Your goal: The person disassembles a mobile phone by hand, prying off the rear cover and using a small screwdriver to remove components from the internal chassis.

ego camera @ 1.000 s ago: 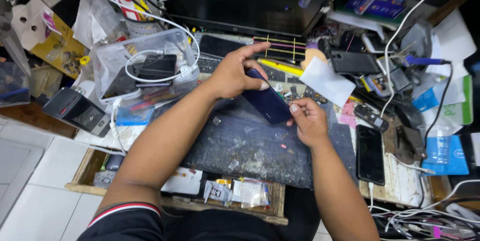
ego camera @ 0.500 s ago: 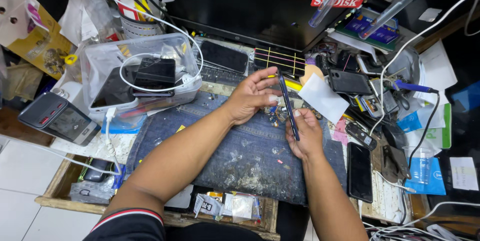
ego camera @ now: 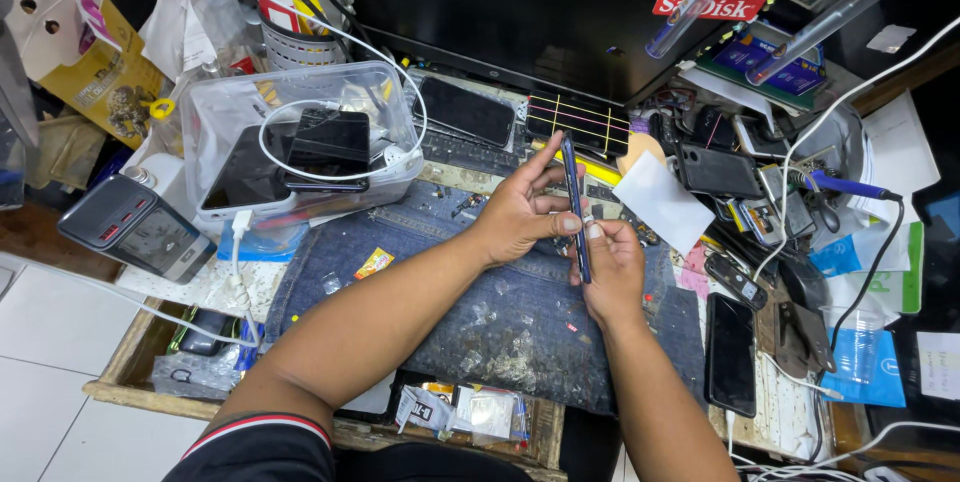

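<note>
Far out to the left of the hands sits a grey boxy charger unit with a small screen (ego camera: 135, 227), and just inward of it a clear plastic tub (ego camera: 215, 117) holding dark phones and a looped white cable (ego camera: 330, 117). Closer in, under both forearms, lies the stained blue denim work mat (ego camera: 440, 302), speckled with small bits.

Now the hands. The left hand (ego camera: 520, 214) is curled around the thin dark smartphone (ego camera: 573, 204), thumb and fingers pinching its near side. A second ago that phone lay with its flat back up to the camera; half a second ago it was already tipping; now it stands on edge, only the slim side rail showing, upright between the two hands just above the mat. The right hand (ego camera: 610, 267) closes on the lower end, its thumb pressed right against the rail. Both hands grip the phone; neither is open.

By my reading, that turn puts the side seam in front of the thumbs, so the work looks to be on the edge rather than the back.

Just right of the hands lies a white paper slip (ego camera: 660, 204), then a heap of dark phones and parts (ego camera: 730, 167), and nearer the body a black phone lying flat (ego camera: 731, 352).
</note>
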